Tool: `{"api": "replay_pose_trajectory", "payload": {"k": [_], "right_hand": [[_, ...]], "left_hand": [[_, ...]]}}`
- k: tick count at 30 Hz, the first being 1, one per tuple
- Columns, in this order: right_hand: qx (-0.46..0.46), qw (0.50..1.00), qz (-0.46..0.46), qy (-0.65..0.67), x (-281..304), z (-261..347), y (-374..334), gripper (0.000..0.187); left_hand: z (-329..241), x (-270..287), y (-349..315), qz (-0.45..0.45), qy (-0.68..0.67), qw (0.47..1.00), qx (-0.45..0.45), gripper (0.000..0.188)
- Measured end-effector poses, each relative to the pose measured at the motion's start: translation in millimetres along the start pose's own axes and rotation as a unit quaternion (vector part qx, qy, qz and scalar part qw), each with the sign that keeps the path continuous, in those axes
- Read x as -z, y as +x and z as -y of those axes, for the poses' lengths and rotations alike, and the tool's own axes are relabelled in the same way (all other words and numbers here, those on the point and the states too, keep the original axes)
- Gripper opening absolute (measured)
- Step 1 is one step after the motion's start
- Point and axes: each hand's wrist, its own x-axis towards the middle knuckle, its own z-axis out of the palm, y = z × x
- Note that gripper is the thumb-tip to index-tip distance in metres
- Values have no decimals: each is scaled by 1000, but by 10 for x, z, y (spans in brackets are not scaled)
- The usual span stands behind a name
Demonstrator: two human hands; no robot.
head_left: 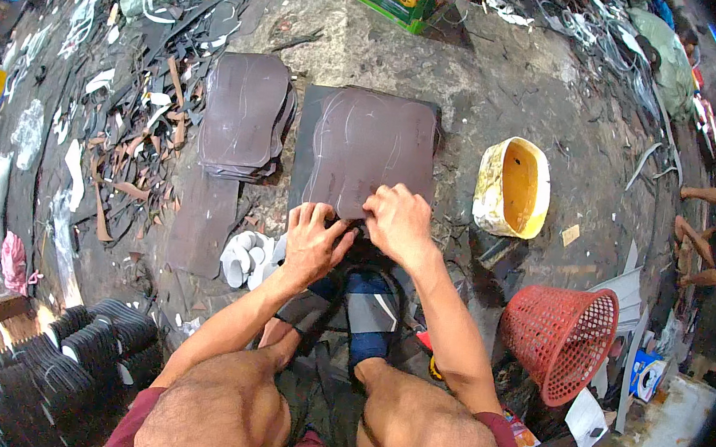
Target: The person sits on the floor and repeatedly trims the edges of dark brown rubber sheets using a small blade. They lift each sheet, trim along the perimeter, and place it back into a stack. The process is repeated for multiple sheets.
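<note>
Between my feet and the far tin lies a brown sheet (373,140) with white outlines drawn on it, on a larger dark board (305,141). At its near edge my left hand (313,238) has its fingers curled over the left corner. My right hand (401,222) is closed on the same edge, slightly farther right, with bent fingertips on the surface. The undersides of both grips are hidden. Left of the sheet stands a stack of brown rounded-corner sheets (245,111), also marked with white lines.
A yellow-white tub (487,190) stands to the right, with a red plastic basket (533,325) nearer. Grey-white oval pieces (245,256) lie by my left foot. Dark sole-shaped pieces (98,339) are stacked at lower left. Scraps (131,142) cover the left floor; a tin (394,5) stands far ahead.
</note>
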Motion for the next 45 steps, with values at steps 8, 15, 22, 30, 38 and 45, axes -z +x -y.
{"api": "replay_pose_trajectory", "payload": {"k": [8, 15, 22, 30, 38, 45], "right_hand": [[58, 997, -52, 12, -92, -128, -133, 35], [-270, 917, -235, 176, -584, -832, -142, 57], [-85, 760, -257, 591, 515, 380, 141, 58], [-3, 937, -156, 314, -275, 33, 12, 42], [52, 975, -196, 95, -449, 36, -156, 22], [-37, 966, -229, 115, 91, -440, 464, 19]], "left_hand": [[32, 62, 121, 63, -19, 998, 11, 42], [48, -23, 287, 141, 4, 989, -44, 69], [655, 784, 632, 9, -640, 646, 417, 53], [2429, 1110, 681, 29, -35, 932, 360, 75], [897, 498, -401, 16, -32, 979, 200, 36], [491, 337, -880, 132, -44, 942, 306, 41]]}}
